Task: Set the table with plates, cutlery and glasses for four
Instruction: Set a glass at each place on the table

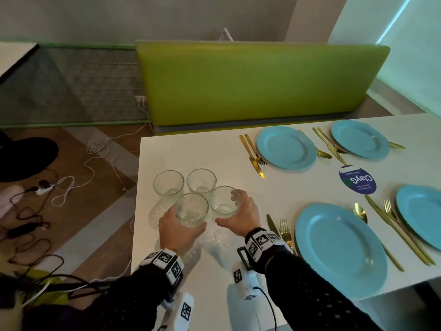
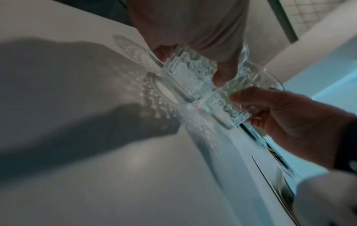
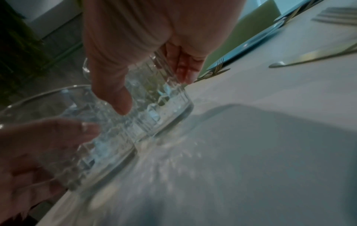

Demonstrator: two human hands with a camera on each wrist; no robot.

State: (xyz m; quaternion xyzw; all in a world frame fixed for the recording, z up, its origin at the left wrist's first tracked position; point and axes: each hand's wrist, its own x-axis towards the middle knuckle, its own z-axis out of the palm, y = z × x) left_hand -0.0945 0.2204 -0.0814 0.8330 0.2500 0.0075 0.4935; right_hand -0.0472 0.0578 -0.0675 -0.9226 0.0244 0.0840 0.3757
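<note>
4 clear glasses are standing close together on the white table (image 1: 181, 154), left of centre in the head view, and all 4 are looking empty. The left hand (image 1: 177, 229) is wrapping its fingers and thumb around the near-left glass (image 1: 191, 209); the right hand (image 1: 241, 217) is curling the same way around the near-right glass (image 1: 225, 201). In the wrist views, both gripped glasses are showing cut, ribbed walls, their bases at or just above the tabletop; I cannot tell which. The far-left glass (image 1: 168, 183) and far-right glass (image 1: 201, 180) are standing upright just behind, with no hand on them.

To the right, 4 blue plates are lying with nothing on them: the near plate (image 1: 340, 249) at lower right, the far plate (image 1: 286, 147) above it, the corner plate (image 1: 359, 139) at upper right, and the edge plate (image 1: 420, 213) partly cut by the right border. Gold cutlery (image 1: 253, 151) is lying beside each plate. A round blue sticker (image 1: 357, 179) is sitting between the plates.
</note>
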